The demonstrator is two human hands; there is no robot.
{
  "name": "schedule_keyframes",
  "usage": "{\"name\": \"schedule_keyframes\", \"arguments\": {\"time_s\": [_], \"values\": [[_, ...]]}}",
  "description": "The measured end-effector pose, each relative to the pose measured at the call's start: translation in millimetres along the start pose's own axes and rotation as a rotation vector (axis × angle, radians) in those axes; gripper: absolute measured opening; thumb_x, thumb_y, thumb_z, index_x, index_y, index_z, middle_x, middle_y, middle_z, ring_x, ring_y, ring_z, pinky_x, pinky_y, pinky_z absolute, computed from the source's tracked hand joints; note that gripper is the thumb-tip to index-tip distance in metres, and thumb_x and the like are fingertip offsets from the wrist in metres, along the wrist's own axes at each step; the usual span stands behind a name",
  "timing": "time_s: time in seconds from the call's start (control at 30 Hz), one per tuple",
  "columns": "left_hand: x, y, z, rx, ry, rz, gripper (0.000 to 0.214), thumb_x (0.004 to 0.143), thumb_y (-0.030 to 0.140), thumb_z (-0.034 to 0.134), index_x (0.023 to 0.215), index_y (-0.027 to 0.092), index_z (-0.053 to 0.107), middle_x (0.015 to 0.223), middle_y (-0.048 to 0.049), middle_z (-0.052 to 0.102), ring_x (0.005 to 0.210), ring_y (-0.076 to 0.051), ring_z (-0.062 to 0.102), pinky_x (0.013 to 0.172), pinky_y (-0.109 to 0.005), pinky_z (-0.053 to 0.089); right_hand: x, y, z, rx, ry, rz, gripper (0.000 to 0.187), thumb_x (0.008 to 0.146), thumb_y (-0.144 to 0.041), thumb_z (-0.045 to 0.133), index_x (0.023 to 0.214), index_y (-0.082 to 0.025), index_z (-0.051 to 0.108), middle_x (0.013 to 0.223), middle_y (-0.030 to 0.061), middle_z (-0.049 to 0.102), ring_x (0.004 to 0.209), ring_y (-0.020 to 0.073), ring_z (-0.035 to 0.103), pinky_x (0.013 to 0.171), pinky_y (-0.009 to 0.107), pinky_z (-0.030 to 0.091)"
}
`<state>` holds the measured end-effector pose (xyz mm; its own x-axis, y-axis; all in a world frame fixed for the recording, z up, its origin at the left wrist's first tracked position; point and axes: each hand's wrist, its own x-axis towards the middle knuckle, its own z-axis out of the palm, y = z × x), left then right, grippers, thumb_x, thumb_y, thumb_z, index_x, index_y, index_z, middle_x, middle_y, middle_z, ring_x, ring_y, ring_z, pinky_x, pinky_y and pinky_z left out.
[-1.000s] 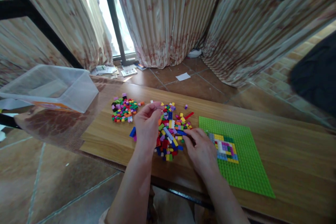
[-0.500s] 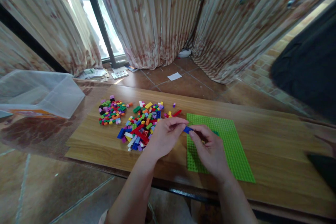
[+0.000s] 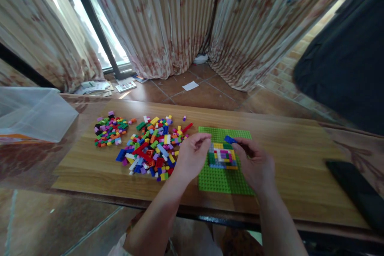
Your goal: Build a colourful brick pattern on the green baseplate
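My right hand pinches a blue brick between thumb and fingers, above the right part of a multicoloured brick build. That build sits on a green baseplate and shows rows of white, purple, yellow, green and light blue bricks. On its left side is my left hand, over the plate's left edge, with thumb and fingertips drawn together. Whether anything is between those fingertips is hidden. The left hand is apart from the blue brick.
A large pile of loose bricks lies left of the plate, with a smaller pile beyond it. A clear plastic bin stands at the far left. A black flat object lies at the table's right.
My left hand has let go of the blue brick, and my right hand has carried it to the right. The build on the plate has come into sight. The view has shifted right.
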<state>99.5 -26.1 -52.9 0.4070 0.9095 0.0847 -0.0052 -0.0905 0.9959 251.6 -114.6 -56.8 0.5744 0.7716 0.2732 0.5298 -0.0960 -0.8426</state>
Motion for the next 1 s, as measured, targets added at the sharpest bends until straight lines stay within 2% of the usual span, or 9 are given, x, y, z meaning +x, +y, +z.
{"name": "schedule_keyframes", "arguments": {"time_s": [0.07,0.17,0.3,0.47,0.7,1.0], "values": [[2,-3,-0.6,0.114,0.029,0.038,0.018,0.085,0.021,0.058,0.095,0.018,0.073,0.089,-0.0063,0.075,0.079,-0.018,0.068,0.069,-0.029,0.054,3,6,-7,-0.055,0.034,0.035,0.029,0.085,-0.043,0.061,0.096,-0.019,0.072,0.089,0.0074,0.074,0.076,0.0201,0.068,0.07,0.035,0.054],[3,-6,-2.2,0.283,0.037,0.082,0.02,0.085,0.018,0.056,0.097,0.017,0.072,0.093,-0.008,0.074,0.082,-0.019,0.068,0.072,-0.031,0.054,6,12,-13,-0.127,0.014,0.059,0.029,0.085,-0.043,0.06,0.095,-0.019,0.073,0.088,0.007,0.074,0.071,0.0191,0.066,0.068,0.034,0.053],[3,-6,-0.6,0.422,0.01,0.141,0.019,0.085,0.015,0.055,0.096,0.017,0.07,0.093,-0.0079,0.073,0.085,-0.02,0.068,0.078,-0.034,0.054,8,18,-14,-0.179,-0.03,0.028,0.03,0.086,-0.043,0.058,0.097,-0.019,0.072,0.092,0.0077,0.074,0.076,0.0199,0.066,0.07,0.035,0.052],[1,-4,3.7,0.569,-0.085,0.246,0.023,0.087,0.015,0.055,0.106,0.018,0.068,0.108,-0.0087,0.071,0.105,-0.024,0.064,0.095,-0.041,0.049,9,25,-12,-0.213,-0.079,-0.026,0.028,0.088,-0.041,0.054,0.096,-0.019,0.071,0.094,0.008,0.073,0.082,0.0212,0.066,0.076,0.038,0.052],[1,-4,10.3,0.686,-0.23,0.347,0.032,0.089,0.013,0.05,0.118,0.017,0.064,0.123,-0.0097,0.067,0.116,-0.025,0.057,0.102,-0.043,0.046,12,22,-9,-0.22,-0.16,-0.117,0.023,0.09,-0.034,0.052,0.095,-0.021,0.07,0.094,0.0075,0.071,0.089,0.0225,0.065,0.083,0.04,0.051],[4,-8,10.1,0.72,-0.218,0.331,0.031,0.089,0.01,0.047,0.114,0.015,0.064,0.117,-0.011,0.068,0.11,-0.025,0.06,0.099,-0.043,0.048,12,20,-9,-0.237,-0.177,-0.111,0.023,0.091,-0.033,0.052,0.096,-0.02,0.07,0.096,0.0078,0.069,0.091,0.0224,0.064,0.085,0.04,0.05]]}}
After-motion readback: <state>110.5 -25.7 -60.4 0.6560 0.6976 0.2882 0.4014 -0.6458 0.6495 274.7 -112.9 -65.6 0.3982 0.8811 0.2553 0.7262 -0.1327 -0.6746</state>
